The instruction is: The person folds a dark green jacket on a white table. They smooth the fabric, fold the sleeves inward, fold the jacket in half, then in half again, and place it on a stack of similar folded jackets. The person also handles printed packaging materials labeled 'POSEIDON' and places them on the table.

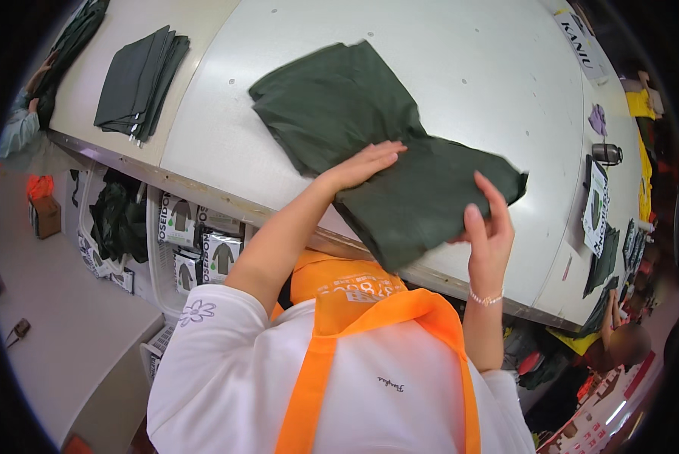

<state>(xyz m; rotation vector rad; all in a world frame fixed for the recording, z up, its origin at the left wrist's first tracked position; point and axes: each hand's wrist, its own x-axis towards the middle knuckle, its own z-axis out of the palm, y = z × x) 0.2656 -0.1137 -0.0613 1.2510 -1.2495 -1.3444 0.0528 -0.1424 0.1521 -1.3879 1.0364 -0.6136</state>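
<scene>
A dark green garment (339,110) of thin, smooth cloth lies spread in an angled shape on the white table (498,83). Part of it reaches the near edge, and I cannot tell which kind of garment it is. My left hand (366,165) rests flat on its middle, fingers stretched out. Beside its right part is my right hand (491,227), palm turned inward, with thumb and forefinger apart and nothing seen between them. The other fingers of that hand are partly hidden near the cloth's edge.
A stack of folded dark green garments (139,87) lies at the left. Below the table, a white crate (162,280) holds packaged garments. A dark bottle (606,154) and a printed package (596,204) stand at the right. Co-workers handle dark cloth at far left and lower right.
</scene>
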